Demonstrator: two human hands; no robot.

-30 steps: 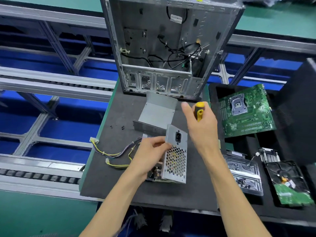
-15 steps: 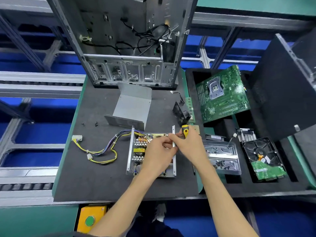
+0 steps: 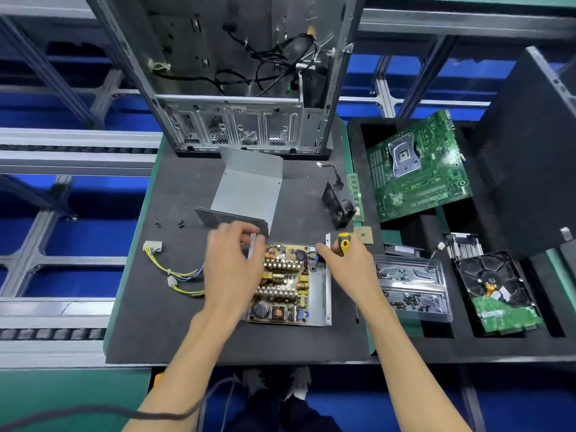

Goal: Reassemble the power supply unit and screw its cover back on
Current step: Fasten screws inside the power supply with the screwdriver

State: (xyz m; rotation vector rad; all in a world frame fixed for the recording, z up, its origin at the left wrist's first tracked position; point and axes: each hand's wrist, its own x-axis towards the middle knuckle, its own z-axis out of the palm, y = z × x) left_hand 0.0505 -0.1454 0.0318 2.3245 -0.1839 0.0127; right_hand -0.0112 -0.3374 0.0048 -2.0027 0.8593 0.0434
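Both hands at the open power supply, lying flat on the black mat with its circuit board bare to the camera. Left hand blurred, fingers curled over the far left corner, seemingly pinching the upright side wall there. Right hand with fingertips touching the far end of the right side wall, the yellow-handled screwdriver tucked in the palm, its shaft running back under the wrist. Grey metal cover just beyond the left fingertips, standing open side down, not yet on the unit. Two small dark screws well left of those fingers; yellow wire bundle trailing off the left side.

Likely step: squaring the tray before fetching the cover. Best done by holding both side walls steady, checking no wire lies across an edge, then lowering the cover straight down so its flanges slide outside the walls and the screw holes line up. Worth keeping the screwdriver tip clear of the board meanwhile
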